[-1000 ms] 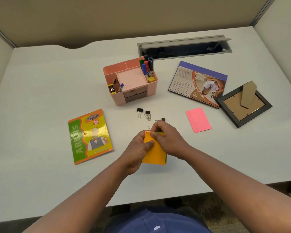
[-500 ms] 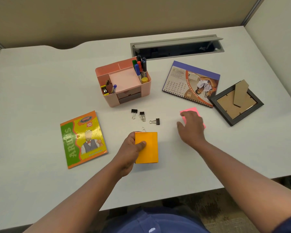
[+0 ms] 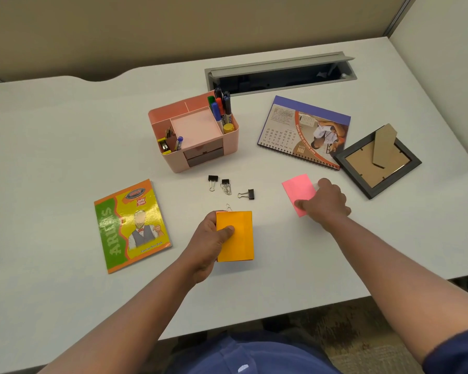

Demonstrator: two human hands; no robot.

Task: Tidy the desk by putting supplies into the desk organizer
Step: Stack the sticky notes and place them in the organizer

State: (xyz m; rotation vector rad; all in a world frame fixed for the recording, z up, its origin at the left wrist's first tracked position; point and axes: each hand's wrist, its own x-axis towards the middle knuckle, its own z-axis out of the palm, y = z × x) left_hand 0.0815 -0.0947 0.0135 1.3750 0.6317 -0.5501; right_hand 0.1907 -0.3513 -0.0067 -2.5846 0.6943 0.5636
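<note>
Orange pad: I see the orange sticky-note pad held in my left hand, thumb curled over its top face and fingers wrapped under its left edge, just above the desk near the front edge
Paper clip: a silver paper clip pokes out from the far edge of the pad, just beyond my left grip
Pink pad: the pink sticky-note pad lies flat on the desk, well to the right of my left grip; my right hand pinches it at its right side, thumb on its near corner and a finger at its far edge
Binder clips: three black binder clips lie loose between my two hands and a little farther out, the middle one beside a small heap of silver clips
Organizer: the pink desk organizer stands beyond the clips, straight out from my left grip, with markers upright in its right rear slot and a stapler in its left front slot; the middle tray looks bare
Notebook: a green and yellow exercise book lies left of my left hand
Calendar: a spiral calendar lies beyond my right hand
Frame: a dark picture frame lies face down to the right of that, touching the calendar's corner
</note>
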